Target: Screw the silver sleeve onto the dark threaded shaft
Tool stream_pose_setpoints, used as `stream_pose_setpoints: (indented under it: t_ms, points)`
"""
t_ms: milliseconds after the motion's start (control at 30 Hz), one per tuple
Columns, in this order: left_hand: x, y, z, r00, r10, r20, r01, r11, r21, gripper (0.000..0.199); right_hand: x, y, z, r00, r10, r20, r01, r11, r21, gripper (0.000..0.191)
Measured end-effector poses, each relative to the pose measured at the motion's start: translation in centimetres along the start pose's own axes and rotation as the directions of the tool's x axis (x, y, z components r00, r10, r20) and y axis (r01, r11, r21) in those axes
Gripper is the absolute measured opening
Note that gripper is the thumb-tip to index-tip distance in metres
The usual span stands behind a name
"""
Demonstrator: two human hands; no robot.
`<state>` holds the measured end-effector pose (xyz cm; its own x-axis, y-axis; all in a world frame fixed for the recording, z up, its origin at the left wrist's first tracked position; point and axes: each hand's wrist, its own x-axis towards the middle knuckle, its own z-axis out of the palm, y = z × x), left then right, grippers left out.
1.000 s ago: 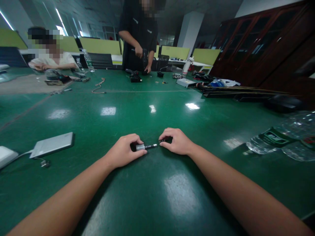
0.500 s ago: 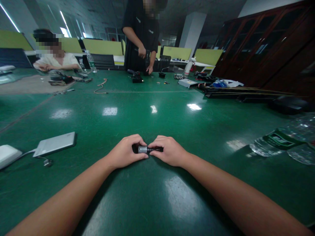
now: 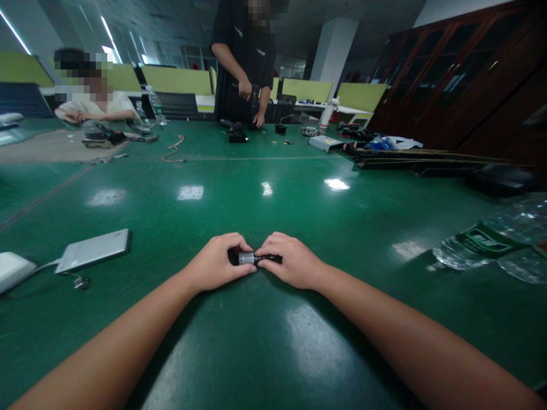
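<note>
Between my two hands, low over the green table, is a small silver metal cylinder [image 3: 247, 258]; its exact kind I cannot make out. My left hand [image 3: 216, 263] is closed around it, thumb below and fingers above. From the cylinder's right end a dark, narrow, ridged piece [image 3: 264, 259] runs into my right hand [image 3: 293, 262], whose thumb and fingers pinch it. The two pieces lie in one line and meet between my fingertips. My palms hide their outer ends.
At left lie a silver power bank [image 3: 93, 250] and a white adapter [image 3: 13, 269] with a cable. Clear plastic bottles [image 3: 481, 245] lie at right. Across the table [image 3: 239, 210], a person [image 3: 243, 62] stands handling tools; another person [image 3: 98, 105] sits at far left.
My hands keep nearly the same place and hold. The silver cylinder looks slightly turned about its length. The whole view has shifted a little.
</note>
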<state>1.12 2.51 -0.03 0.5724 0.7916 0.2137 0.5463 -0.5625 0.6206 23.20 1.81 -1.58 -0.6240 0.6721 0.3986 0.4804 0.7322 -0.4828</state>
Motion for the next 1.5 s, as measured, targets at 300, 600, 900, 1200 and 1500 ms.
stream_pose_setpoints:
  t_ms: [300,600,900,1200,1500]
  points:
    - [0.0,-0.1,0.1,1.000,-0.004,-0.006,0.004,1.000,0.005,0.020,0.1,-0.1,-0.1,1.000,0.020,0.006,-0.020,1.000,0.004,0.016]
    - [0.0,0.1,0.0,1.000,-0.011,-0.006,0.011,1.000,0.006,0.020,0.1,-0.3,-0.6,0.999,0.032,0.035,-0.033,0.999,0.005,0.016]
    - [0.0,0.2,-0.1,1.000,-0.005,-0.002,0.005,1.000,-0.005,0.019,0.1,-0.2,-1.0,0.999,0.008,0.034,-0.009,1.000,0.024,0.017]
    - [0.0,0.3,-0.1,1.000,-0.015,-0.002,0.015,1.000,0.004,0.019,0.1,-0.1,-1.1,0.999,0.041,0.029,-0.042,0.999,0.011,0.014]
    - [0.0,0.3,-0.1,1.000,-0.018,-0.006,0.018,1.000,0.001,0.021,-0.1,0.2,-1.4,0.997,0.076,0.027,-0.075,0.996,-0.042,0.008]
